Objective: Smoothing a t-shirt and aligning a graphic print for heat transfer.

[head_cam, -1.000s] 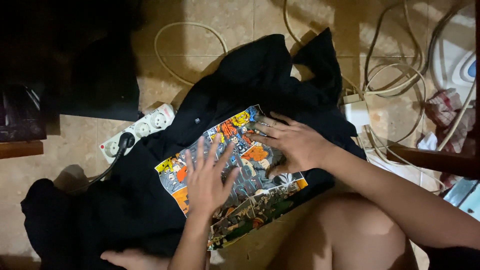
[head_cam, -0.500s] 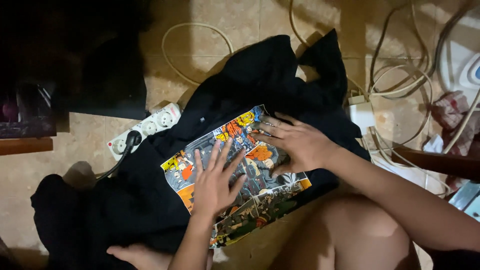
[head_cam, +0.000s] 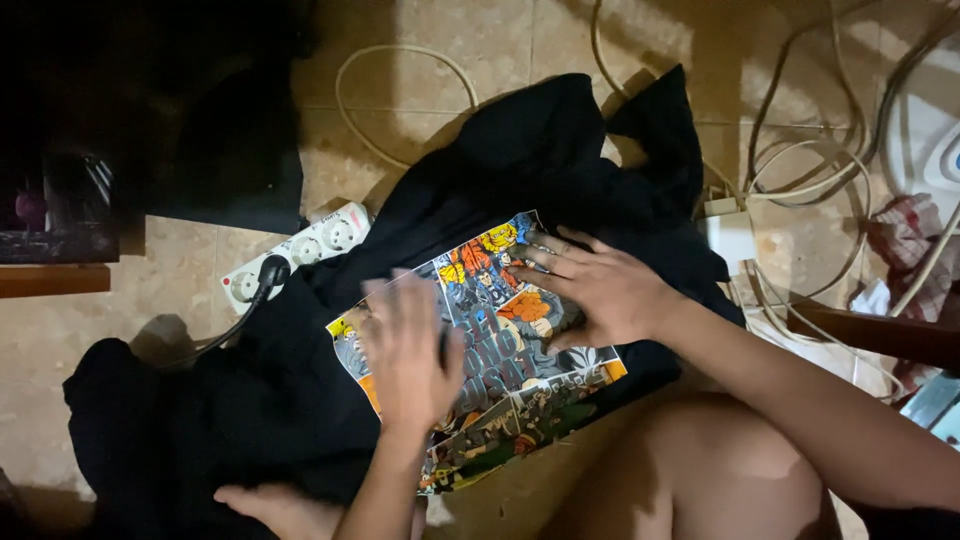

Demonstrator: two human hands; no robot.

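A tan tiled floor [head_cam: 470, 40] fills the view, seen from above in dim, warm light. Spread across its middle lies a black T-shirt [head_cam: 250, 400], rumpled, running from the near left corner up to the far centre. On the shirt's front is a large rectangular comic-style print [head_cam: 500, 340] in orange, yellow, blue and grey, tilted so its long edges run from near left to far right.

Both of the person's bare hands rest flat on that print. The left hand [head_cam: 408, 350] lies on the print's left half, palm down with fingers spread and pointing away; it looks slightly blurred. The right hand [head_cam: 600, 290] lies on the print's far right part, palm down, fingers spread and pointing left. Neither hand pinches or grips the cloth. The person's bare knee [head_cam: 700, 470] sits near the right, just beside the print's near edge, and a bare foot [head_cam: 280, 505] shows at the near edge, touching the shirt.

Left of the shirt, a white power strip [head_cam: 300, 250] lies on the tiles with a black plug [head_cam: 270, 272] in it. Pale cables [head_cam: 800, 150] loop over the far right floor. A red and white checked cloth [head_cam: 915, 250] lies at the right edge.
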